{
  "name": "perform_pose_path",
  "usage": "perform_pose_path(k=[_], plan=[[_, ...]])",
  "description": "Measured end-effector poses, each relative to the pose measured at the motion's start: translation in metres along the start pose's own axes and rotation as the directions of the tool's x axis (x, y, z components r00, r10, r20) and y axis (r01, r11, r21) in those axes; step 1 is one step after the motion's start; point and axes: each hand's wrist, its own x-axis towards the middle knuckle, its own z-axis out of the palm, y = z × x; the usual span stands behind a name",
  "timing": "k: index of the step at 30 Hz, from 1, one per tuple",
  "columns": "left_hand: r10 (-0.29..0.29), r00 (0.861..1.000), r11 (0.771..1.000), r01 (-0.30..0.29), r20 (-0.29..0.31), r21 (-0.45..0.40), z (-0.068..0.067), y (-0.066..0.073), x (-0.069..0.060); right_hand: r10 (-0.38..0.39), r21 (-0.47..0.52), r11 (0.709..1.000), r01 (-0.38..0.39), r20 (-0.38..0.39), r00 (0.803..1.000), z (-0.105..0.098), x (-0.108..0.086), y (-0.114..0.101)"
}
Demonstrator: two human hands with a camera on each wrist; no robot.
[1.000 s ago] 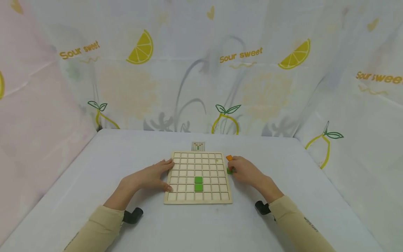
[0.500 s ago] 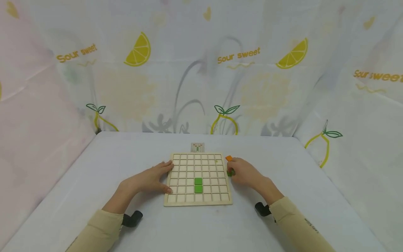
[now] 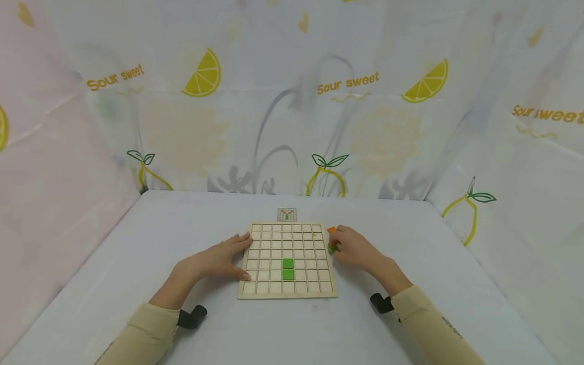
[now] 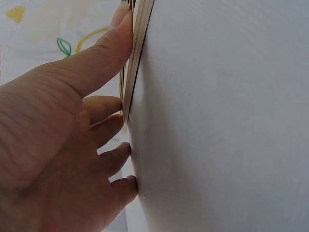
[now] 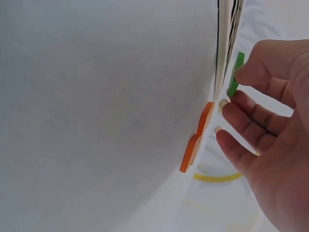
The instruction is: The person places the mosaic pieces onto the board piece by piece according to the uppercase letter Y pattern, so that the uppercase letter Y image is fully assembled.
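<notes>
Right of the board (image 3: pixel 287 296) — right hand (image 3: pixel 356 248) pinching a green tile (image 5: pixel 236 75).
Left hand (image 3: pixel 215 259) spread at the board's left edge — likely steadying it; orange tiles (image 5: pixel 204 118) in reach.

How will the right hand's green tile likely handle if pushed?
The green tile is probably stiff: pinched by the right hand, it shows no bend. Small and thin, it's likely light. Flat-faced, it should slide, not roll.

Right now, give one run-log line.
left hand: touches board, left edge; right hand: pinches green tile; on board: two green tiles; beside board: orange tiles
</notes>
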Motion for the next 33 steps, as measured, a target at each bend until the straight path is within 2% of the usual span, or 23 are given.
perform_pose_path(k=[7, 10, 21, 33], plan=[[-0.001, 1.000, 1.000, 0.001, 0.000, 0.006, 0.000, -0.001, 0.001, -0.095, 0.024, 0.995, 0.097, -0.074, 0.993, 0.003, 0.005, 0.001], [0.003, 1.000, 1.000, -0.003, 0.000, 0.003, -0.002, 0.002, 0.000, -0.115, 0.029, 0.993, 0.117, -0.074, 0.991, 0.003, 0.009, -0.001], [-0.023, 1.000, 1.000, 0.023, 0.007, 0.000, -0.001, 0.000, 0.001, -0.088, 0.063, 0.994, 0.089, -0.017, 0.996, 0.005, 0.017, -0.015], [-0.005, 1.000, 1.000, 0.005, 0.004, 0.001, 0.000, 0.002, 0.000, -0.055, 0.162, 0.986, 0.044, 0.068, 0.996, 0.009, 0.022, -0.028]])
